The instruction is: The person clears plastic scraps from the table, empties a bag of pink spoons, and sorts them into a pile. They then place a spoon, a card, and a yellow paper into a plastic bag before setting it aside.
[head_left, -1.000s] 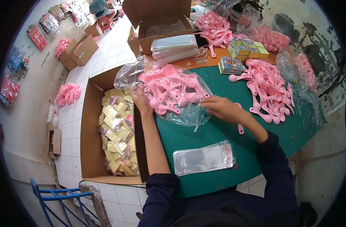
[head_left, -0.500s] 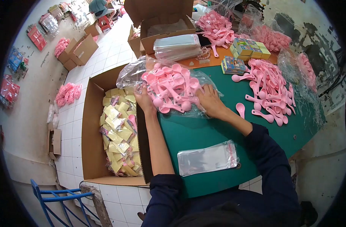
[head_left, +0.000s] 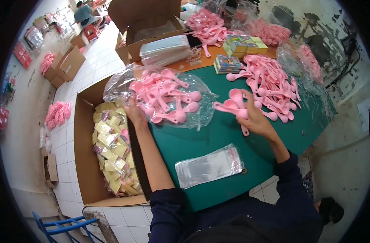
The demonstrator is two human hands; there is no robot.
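My right hand [head_left: 256,119] is closed around a few pink measuring spoons [head_left: 236,97], held above the green table [head_left: 164,150] just left of a large loose heap of pink spoons [head_left: 270,81]. At the left, my left hand [head_left: 136,113] grips the near-left edge of a clear plastic bag [head_left: 207,107]; its fingers are partly hidden by the bag. More pink spoons [head_left: 160,91] lie in and on that opened bag. Closer to my body, a stack of clear plastic sleeves [head_left: 207,166] lies flat on the table.
Left of the table stands a cardboard box [head_left: 86,162] full of yellow packets [head_left: 114,150]. Small printed boxes [head_left: 227,64], more sleeves [head_left: 164,50] and an open carton [head_left: 154,40] sit at the back. A person [head_left: 84,15] sits far off. A blue metal frame [head_left: 63,227] stands lower left.
My right hand has come out of the bag's heap and moved right with spoons in it. The left hand stays at the bag's edge. The camera view has shifted somewhat to the right.
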